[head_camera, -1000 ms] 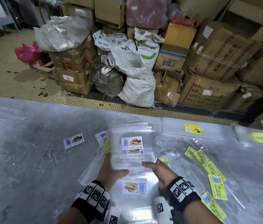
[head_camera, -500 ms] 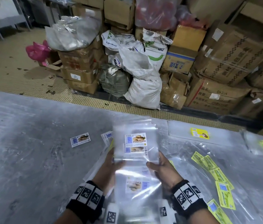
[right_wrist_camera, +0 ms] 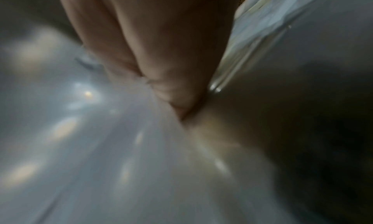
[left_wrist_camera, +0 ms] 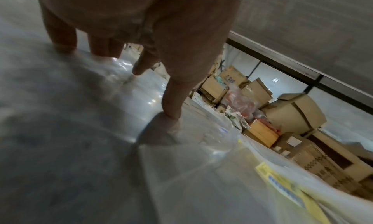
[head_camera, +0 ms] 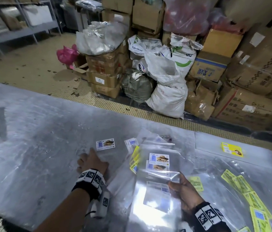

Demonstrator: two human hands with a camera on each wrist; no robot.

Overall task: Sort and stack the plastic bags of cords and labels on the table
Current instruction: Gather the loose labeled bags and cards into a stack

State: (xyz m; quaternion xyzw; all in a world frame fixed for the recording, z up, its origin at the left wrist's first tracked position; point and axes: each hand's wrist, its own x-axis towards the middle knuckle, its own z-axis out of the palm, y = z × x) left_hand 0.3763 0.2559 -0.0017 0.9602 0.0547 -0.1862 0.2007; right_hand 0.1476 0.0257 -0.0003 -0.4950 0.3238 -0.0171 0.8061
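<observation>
My right hand [head_camera: 180, 186] grips a stack of clear plastic bags [head_camera: 157, 173] by its right edge, thumb on top. White picture labels [head_camera: 159, 158] show through the stack. My left hand [head_camera: 90, 162] lies to the left of the stack, its straight fingers [left_wrist_camera: 171, 106] touching a single clear bag [left_wrist_camera: 191, 147] flat on the table. That bag's white label [head_camera: 105, 144] lies just beyond the fingertips. Bags with yellow labels [head_camera: 237, 181] are spread out on the right. The right wrist view is blurred and shows only my right hand [right_wrist_camera: 161, 68] on shiny plastic.
The table [head_camera: 31, 148] has a shiny grey top. Another yellow-labelled bag [head_camera: 232, 149] lies at the back right, and more yellow labels [head_camera: 135, 158] stick out from under the stack. Cardboard boxes [head_camera: 105, 69] and white sacks [head_camera: 167, 91] stand on the floor beyond the table.
My left hand has let go of the stack and moved left onto the single bag with the white label. The right hand still holds the stack, now lower.
</observation>
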